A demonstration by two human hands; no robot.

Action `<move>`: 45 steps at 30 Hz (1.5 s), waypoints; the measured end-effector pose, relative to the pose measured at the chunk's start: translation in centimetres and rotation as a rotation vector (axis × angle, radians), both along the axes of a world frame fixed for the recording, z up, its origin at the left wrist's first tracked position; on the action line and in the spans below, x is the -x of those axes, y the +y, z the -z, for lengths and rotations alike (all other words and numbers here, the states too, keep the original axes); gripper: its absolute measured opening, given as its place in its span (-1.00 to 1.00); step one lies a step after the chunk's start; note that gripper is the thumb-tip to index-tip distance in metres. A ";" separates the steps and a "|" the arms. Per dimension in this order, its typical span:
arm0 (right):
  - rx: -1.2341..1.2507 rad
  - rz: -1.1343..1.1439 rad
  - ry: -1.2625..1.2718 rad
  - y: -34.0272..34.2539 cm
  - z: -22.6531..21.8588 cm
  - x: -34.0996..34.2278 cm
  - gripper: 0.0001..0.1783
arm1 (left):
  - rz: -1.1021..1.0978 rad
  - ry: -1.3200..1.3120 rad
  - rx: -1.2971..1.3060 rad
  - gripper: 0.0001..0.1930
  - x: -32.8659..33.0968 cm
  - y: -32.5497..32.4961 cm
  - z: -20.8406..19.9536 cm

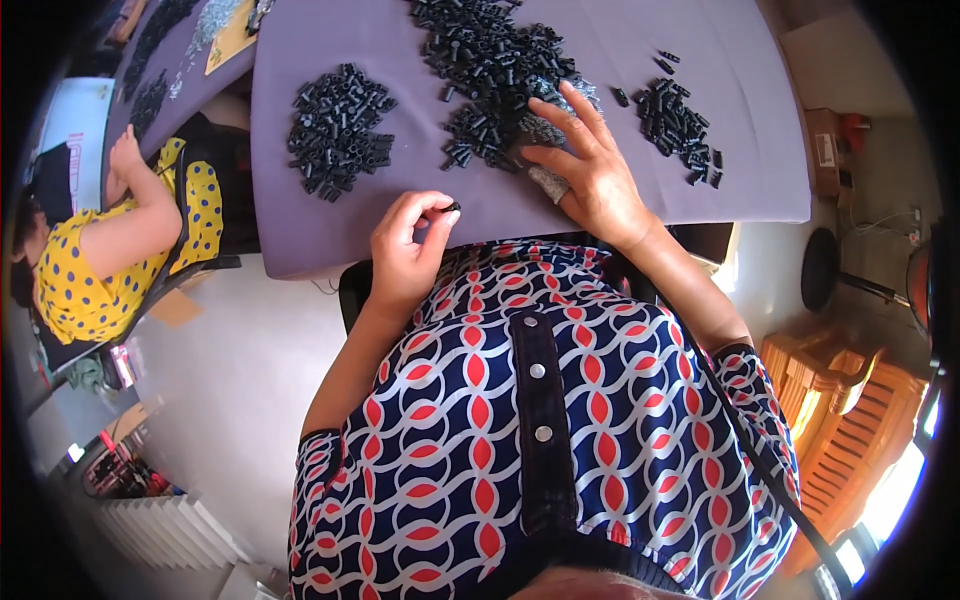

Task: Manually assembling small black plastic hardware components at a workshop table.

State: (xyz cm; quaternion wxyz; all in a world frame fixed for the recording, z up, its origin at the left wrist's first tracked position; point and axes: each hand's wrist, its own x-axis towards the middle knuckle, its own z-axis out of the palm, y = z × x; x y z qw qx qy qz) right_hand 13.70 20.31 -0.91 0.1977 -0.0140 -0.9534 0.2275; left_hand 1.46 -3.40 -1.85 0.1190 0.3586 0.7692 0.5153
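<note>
Pinched between the thumb and forefinger of my left hand (410,240) is a small black cylindrical part (451,208), just above the table's near edge. My right hand (598,185) is open, its fingers stretched over a heap of small silvery pieces (541,128) whose far side it partly covers. A greyish wrap (547,184) sits round one of its digits. Right beside those fingers spreads a large pile of small black tubular parts (490,60). Separate piles of similar parts lie on either side: a left pile (340,130) and a smaller right pile (675,125).
A purple cloth covers the table (740,150). To the left, a person in yellow dotted clothing (90,265) sits at another table holding black and silvery pieces and a yellow tray (230,40). Orange wooden furniture (850,420) stands at right, near a cardboard box (822,150).
</note>
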 end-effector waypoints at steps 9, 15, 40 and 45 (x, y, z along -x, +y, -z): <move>-0.033 0.003 0.011 -0.9 0.4 2.0 -0.68 | 0.017 -0.657 -0.236 -0.86 1.0 0.0 -0.4; 0.023 0.017 0.040 -0.7 -0.1 1.9 -0.70 | 0.094 -0.812 -0.131 -0.80 1.6 0.2 -0.8; 1.086 -0.184 -0.176 -2.1 -0.9 -0.5 -0.80 | 0.325 -1.010 -0.015 -0.79 -0.9 2.8 -1.2; 1.059 -0.298 -0.305 -2.2 -1.3 -0.1 -0.77 | 0.384 -1.050 0.083 -0.80 -0.3 1.7 -1.6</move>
